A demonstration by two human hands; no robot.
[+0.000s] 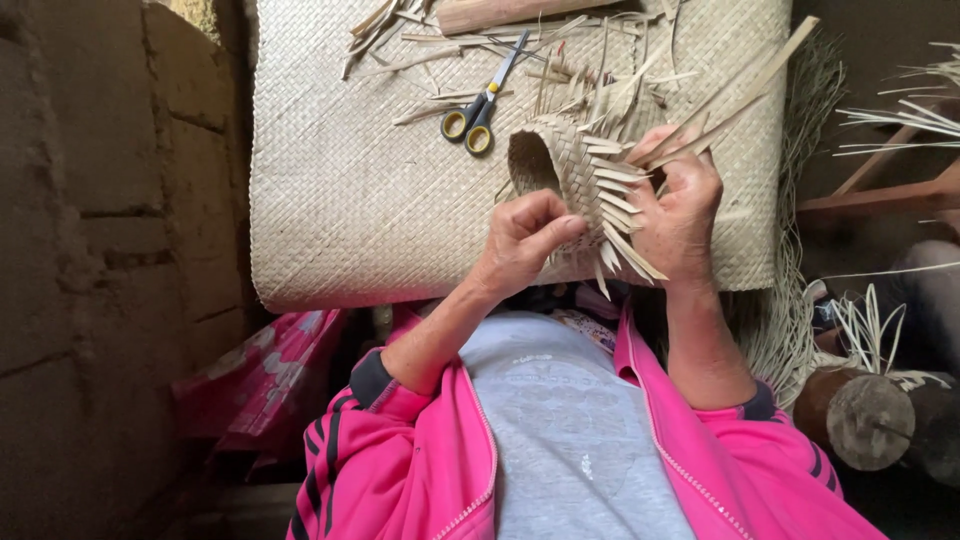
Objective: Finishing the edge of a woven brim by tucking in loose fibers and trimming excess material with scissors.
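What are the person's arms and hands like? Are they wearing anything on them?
Both hands, the left hand and the right hand, are bare: no gloves, and no rings or watch show. The sleeves are bright pink, pushed up to the elbows, with dark cuffs and dark stripes down the left one.

Single head camera, looking steeply down, close over lap

Soft daylight, sharp centre, dim edges.
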